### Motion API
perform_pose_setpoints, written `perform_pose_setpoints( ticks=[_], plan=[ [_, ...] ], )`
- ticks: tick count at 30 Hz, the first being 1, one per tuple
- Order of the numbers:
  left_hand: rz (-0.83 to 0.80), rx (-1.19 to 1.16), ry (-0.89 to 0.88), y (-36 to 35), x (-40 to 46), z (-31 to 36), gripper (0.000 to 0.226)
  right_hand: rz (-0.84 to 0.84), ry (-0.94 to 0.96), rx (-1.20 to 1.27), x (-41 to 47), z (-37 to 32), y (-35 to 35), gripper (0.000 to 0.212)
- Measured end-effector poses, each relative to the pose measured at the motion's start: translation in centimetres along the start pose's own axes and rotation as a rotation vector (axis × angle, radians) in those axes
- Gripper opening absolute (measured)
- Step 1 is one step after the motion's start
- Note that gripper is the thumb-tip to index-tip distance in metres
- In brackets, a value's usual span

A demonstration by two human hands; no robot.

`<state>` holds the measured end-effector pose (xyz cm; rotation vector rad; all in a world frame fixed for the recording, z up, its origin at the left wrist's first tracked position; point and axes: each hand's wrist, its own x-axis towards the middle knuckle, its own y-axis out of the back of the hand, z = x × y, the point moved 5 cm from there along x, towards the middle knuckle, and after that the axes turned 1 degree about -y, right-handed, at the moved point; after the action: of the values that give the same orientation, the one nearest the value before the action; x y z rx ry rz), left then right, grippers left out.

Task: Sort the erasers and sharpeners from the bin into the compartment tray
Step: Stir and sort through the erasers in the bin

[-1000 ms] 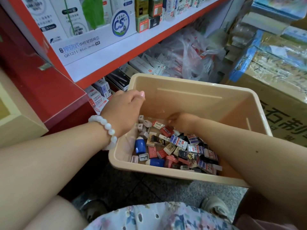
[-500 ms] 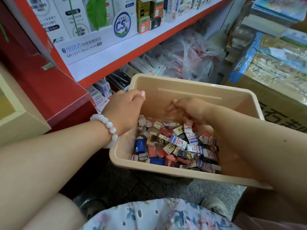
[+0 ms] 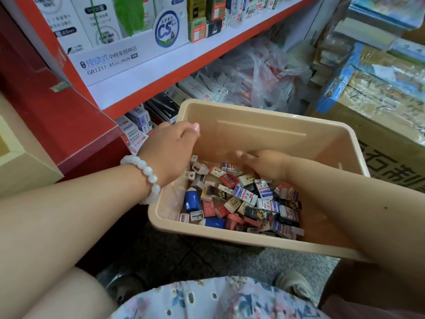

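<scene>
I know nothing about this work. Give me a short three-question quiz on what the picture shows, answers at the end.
1. True or false: the left hand grips the rim of the beige bin.
2. Where is the right hand? A) on the shelf B) inside the bin over the erasers C) on the cardboard box
3. Fill in: the upright capsule-shaped sharpener near the bin's left wall is mostly ____.

Key: 1 true; 2 B; 3 blue.
</scene>
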<state>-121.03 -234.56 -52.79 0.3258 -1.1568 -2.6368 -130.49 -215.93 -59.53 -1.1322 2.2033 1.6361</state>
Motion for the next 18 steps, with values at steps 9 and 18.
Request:
perform_pose_setpoints(
  ticks=[9,18],
  plan=[
    [0.001,-0.021,0.01,0.0,-0.1,0.0,0.039,-0.097,0.136,-0.069,0.1,-0.1,-1.3,0.064],
    [0.013,-0.039,0.013,0.0,-0.2,0.1,0.038,-0.111,0.174,-0.25,0.7,0.3,-2.2,0.071]
  ],
)
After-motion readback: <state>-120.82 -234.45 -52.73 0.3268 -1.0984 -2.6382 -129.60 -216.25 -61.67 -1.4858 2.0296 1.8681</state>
